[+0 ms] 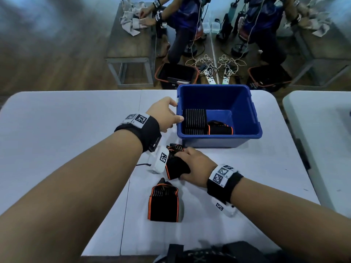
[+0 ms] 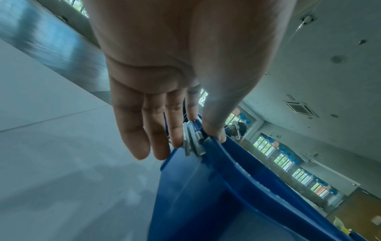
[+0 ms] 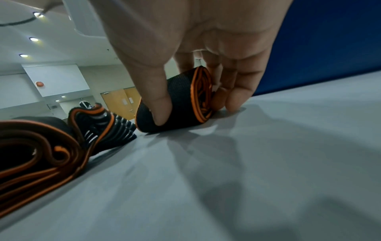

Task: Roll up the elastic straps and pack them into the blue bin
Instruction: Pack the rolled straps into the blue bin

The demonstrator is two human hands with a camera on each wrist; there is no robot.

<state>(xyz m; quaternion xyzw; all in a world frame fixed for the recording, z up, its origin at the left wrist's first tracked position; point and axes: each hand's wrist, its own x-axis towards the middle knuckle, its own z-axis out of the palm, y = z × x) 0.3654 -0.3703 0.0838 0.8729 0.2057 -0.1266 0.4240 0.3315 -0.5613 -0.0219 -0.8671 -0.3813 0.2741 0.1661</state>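
Packing step: right hand (image 1: 195, 166) grips a rolled strap (image 3: 181, 104) beside the bin (image 1: 254, 118); left hand (image 1: 165, 114) pinches its rim. Next: lift strap into bin.

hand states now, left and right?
Left hand: pinching the bin rim, thumb inside, fingers outside.
Right hand: gripping a rolled strap on the table.

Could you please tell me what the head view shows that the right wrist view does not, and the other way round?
Only the head view shows the left hand holding the blue bin by its rim, and the straps already packed inside.

Only the right wrist view shows the thumb and fingers pinching the rolled strap from both sides on the table.

Both show the right hand on that roll, and a loose strap beside it.
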